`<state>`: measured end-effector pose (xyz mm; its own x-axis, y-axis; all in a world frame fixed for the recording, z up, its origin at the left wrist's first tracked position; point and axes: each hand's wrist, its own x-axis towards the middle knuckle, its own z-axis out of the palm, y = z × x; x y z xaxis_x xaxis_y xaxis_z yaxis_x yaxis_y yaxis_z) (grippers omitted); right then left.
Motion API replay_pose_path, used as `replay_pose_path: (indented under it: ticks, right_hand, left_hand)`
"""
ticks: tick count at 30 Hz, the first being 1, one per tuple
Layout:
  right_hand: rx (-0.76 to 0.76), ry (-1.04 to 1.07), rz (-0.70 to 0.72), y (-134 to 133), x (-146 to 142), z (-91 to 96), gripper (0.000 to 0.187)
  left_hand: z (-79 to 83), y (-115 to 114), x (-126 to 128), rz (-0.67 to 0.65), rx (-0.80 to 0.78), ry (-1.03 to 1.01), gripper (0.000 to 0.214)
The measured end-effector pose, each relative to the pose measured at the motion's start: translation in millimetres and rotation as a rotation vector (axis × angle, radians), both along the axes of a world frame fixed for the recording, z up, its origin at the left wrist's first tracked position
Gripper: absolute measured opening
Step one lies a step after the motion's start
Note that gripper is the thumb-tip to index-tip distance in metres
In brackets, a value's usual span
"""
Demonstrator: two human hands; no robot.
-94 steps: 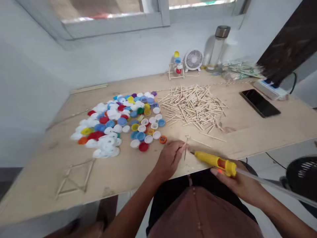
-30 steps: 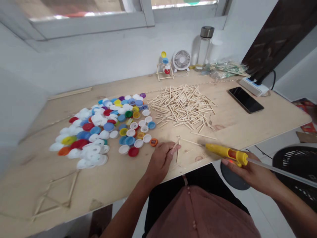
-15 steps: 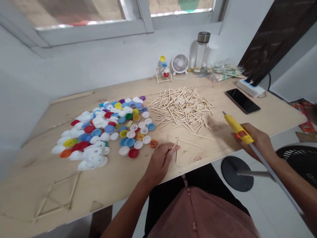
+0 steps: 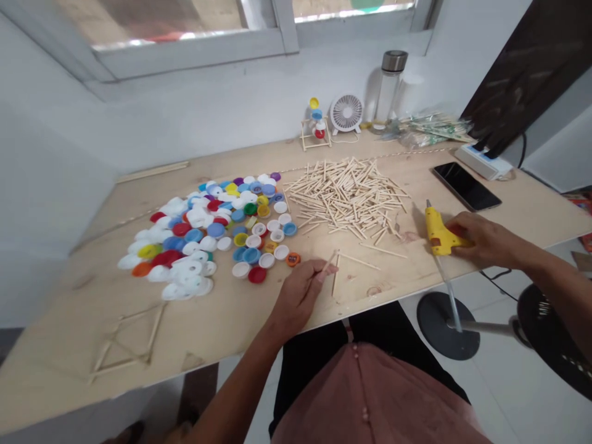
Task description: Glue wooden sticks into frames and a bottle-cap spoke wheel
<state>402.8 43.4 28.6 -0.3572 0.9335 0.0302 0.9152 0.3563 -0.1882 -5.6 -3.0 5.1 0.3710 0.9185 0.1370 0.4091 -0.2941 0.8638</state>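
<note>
My left hand (image 4: 301, 291) rests near the table's front edge and pinches a thin wooden stick (image 4: 329, 265), which meets a second stick (image 4: 335, 279) lying beside it. My right hand (image 4: 481, 240) is closed round a yellow glue gun (image 4: 437, 233) that lies on the table to the right, nozzle pointing away from me, with a clear glue stick trailing off its back past the edge. A heap of wooden sticks (image 4: 348, 196) lies behind both hands. A spread of coloured bottle caps (image 4: 217, 228) covers the table to the left.
A black phone (image 4: 466, 185) lies at the right. A small white fan (image 4: 346, 113), a bottle (image 4: 389, 83), a little stick-and-cap model (image 4: 316, 126) and a power strip (image 4: 483, 163) stand at the back. A stick triangle (image 4: 127, 342) lies front left. A floor fan base (image 4: 446, 327) stands below.
My right hand has carried the glue gun away from the sticks, up and to the right, then lowered it onto the table. My left hand has kept its pinch on the stick.
</note>
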Motion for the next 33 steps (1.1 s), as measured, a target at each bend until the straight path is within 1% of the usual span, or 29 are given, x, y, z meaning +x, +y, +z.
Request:
replay_pose_path:
  ticks: [2, 4, 5, 7, 8, 10, 12, 13, 15, 17, 19, 21, 23, 25, 27, 29, 33]
  right_hand:
    - [0.04, 0.014, 0.054, -3.2, 1.2, 2.9, 0.033]
    - [0.155, 0.021, 0.107, -12.6, -10.0, 13.0, 0.037]
    - [0.248, 0.021, 0.089, -20.1, -21.5, 20.6, 0.036]
    - [0.364, 0.065, 0.084, -39.0, -55.4, 37.7, 0.028]
    - [0.42, 0.109, 0.133, -49.2, -76.0, 45.6, 0.025]
    - [0.44, 0.194, 0.292, -66.8, -117.8, 57.0, 0.023]
    - [0.374, 0.194, 0.445, -77.1, -151.8, 60.8, 0.021]
    - [0.364, 0.208, 0.496, -79.2, -163.8, 60.2, 0.017]
    - [0.339, 0.237, 0.569, -79.1, -177.2, 55.5, 0.019]
    - [0.309, 0.271, 0.583, -76.3, -179.1, 48.3, 0.02]
    - [0.247, 0.29, 0.556, -72.8, -174.1, 40.1, 0.017]
    - [0.192, 0.308, 0.522, -68.3, -165.8, 31.5, 0.014]
    - [0.184, 0.333, 0.485, -61.9, -156.2, 22.8, 0.012]
    - [0.185, 0.352, 0.436, -54.0, -147.6, 14.2, 0.01]
    - [0.166, 0.343, 0.387, -46.5, -141.7, 6.1, 0.009]
    - [0.143, 0.32, 0.347, -40.6, -139.2, -1.3, 0.011]
    - [0.088, 0.271, 0.251, -36.8, -141.2, -11.3, 0.015]
  left_hand:
    - [5.8, -6.0, -0.3, 0.023, 0.024, 0.032, 0.025]
    - [12.5, -13.5, 1.6, 0.045, 0.068, 0.095, 0.022]
    - [15.7, -17.4, 3.8, 0.049, 0.095, 0.126, 0.02]
    - [21.0, -24.8, 10.1, 0.035, 0.156, 0.171, 0.016]
    - [22.9, -28.1, 14.0, 0.019, 0.183, 0.188, 0.015]
    - [25.2, -33.8, 22.1, -0.03, 0.221, 0.229, 0.016]
    - [26.3, -38.9, 28.9, -0.076, 0.243, 0.263, 0.017]
    - [26.8, -41.4, 31.4, -0.087, 0.249, 0.269, 0.017]
    - [28.2, -46.3, 33.8, -0.089, 0.253, 0.257, 0.018]
    - [30.6, -50.9, 32.9, -0.087, 0.229, 0.231, 0.019]
    - [32.4, -53.9, 28.3, -0.083, 0.176, 0.189, 0.017]
    - [31.1, -53.9, 20.5, -0.015, 0.126, 0.153, 0.019]
    - [24.6, -50.5, 11.3, 0.1, 0.129, 0.169, 0.024]
    - [14.2, -44.9, 4.0, 0.177, 0.189, 0.25, 0.022]
    - [3.5, -39.5, 1.0, 0.193, 0.227, 0.341, 0.022]
    - [-3.6, -36.0, 2.5, 0.199, 0.246, 0.407, 0.023]
    - [-6.3, -34.0, 10.8, 0.218, 0.244, 0.435, 0.023]
